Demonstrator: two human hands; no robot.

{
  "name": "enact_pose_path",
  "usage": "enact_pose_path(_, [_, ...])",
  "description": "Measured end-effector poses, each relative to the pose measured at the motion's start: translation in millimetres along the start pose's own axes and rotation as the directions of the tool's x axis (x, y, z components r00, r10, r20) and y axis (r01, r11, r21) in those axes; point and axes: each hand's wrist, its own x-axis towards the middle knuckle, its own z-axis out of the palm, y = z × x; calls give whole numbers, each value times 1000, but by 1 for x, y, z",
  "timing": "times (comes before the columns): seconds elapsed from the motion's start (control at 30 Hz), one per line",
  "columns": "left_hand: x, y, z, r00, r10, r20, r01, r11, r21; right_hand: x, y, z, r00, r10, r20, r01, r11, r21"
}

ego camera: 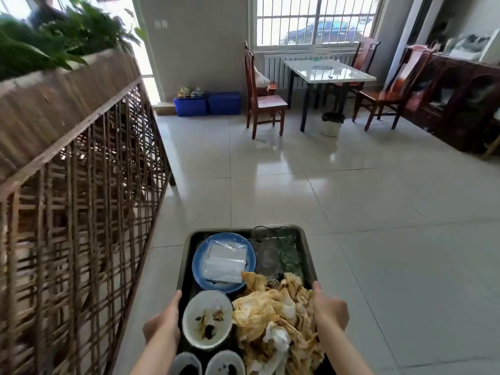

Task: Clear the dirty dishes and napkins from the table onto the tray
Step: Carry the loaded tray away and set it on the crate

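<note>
I carry a dark metal tray (189,247) above the tiled floor. My left hand (162,324) grips its left rim and my right hand (328,307) grips its right rim. On it lie a blue plate (200,262) with a clear plastic packet (226,262), several empty glasses (286,235), a dirty white bowl (207,319), two small dirty dishes (226,362) at the near edge, and a heap of stained yellow napkins (273,315).
A wooden lattice planter (81,185) with green plants (54,41) runs along my left. Ahead stand a white-topped table (328,70), wooden chairs (263,101), a small bin (332,124), blue crates (207,104) and a dark cabinet (460,98) on the right.
</note>
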Motion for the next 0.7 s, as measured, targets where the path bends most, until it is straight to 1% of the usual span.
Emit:
enact_pose_path(0.03, [1,10,12,999,25,49,-24,1000,-14,14,-19,8,1000,-6,6,6,1000,-10])
enact_pose_path(0.07, [-1,22,25,999,41,23,-40,999,-22,26,-36,16,1000,-9,11,10,1000,-18])
enact_pose_path(0.1, [6,35,38,997,33,-68,-35,999,-24,37,-53,24,1000,-11,21,11,1000,-18])
enact_pose_path(0.13, [11,52,55,982,37,-186,-44,998,-34,49,-70,34,999,-15,32,16,1000,-22])
enact_pose_path(0.17, [18,65,68,975,23,-219,-37,997,-62,60,-85,42,999,-25,40,27,999,-40])
enact_pose_path(0.2, [21,76,83,982,11,-191,-25,997,-72,71,-99,51,998,-34,44,36,998,-46])
enact_pose_path(0.23, [30,85,97,981,1,-196,-16,997,-74,81,-112,61,998,-30,51,33,998,-47])
enact_pose_path(0.3, [49,111,124,964,-8,-266,-14,997,-80,108,-138,84,998,-34,54,37,998,-57])
enact_pose_path(0.37, [67,135,145,970,-4,-241,-21,995,-99,125,-163,102,998,-38,47,41,997,-61])
enact_pose_path(0.43, [91,162,169,985,8,-171,-30,992,-123,144,-192,126,998,-44,46,47,997,-58])
enact_pose_path(0.5, [118,192,194,992,4,-129,-20,992,-122,162,-219,150,999,-33,30,35,998,-54])
enact_pose_path(0.6, [148,242,230,998,67,16,-66,995,-80,188,-262,183,1000,-26,16,26,999,-48])
enact_pose_path(0.63, [154,257,243,995,90,-37,-93,990,-108,196,-276,193,1000,-26,17,27,999,-47])
enact_pose_path(0.7, [167,287,265,963,73,-260,-117,980,-159,213,-303,214,1000,-22,17,22,999,-48])
